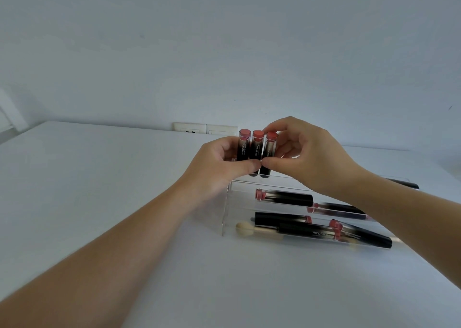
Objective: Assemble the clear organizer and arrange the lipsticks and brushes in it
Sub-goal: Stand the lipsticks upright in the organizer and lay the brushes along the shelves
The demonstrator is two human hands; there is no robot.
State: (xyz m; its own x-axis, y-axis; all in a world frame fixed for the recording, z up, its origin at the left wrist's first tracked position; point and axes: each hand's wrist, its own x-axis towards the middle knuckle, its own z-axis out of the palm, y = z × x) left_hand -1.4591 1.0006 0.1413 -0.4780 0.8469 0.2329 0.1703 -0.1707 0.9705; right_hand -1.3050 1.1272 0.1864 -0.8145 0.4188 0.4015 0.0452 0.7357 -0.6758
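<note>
Three glossy black lipsticks (257,150) with clear caps stand upright side by side, pink ends up, over the back of the clear acrylic organizer (225,210) on the white table (99,178). Left hand (219,163) and right hand (306,153) pinch them together. Other tubes lie lengthwise in the stepped troughs.

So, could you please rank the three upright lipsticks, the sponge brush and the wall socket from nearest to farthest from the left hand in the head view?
1. Three upright lipsticks: gripped by the left hand, right hand too.
2. Wall socket: behind, on the wall.
3. Sponge brush: below, at the clear organizer front.
Socket and brush are close to call.
</note>
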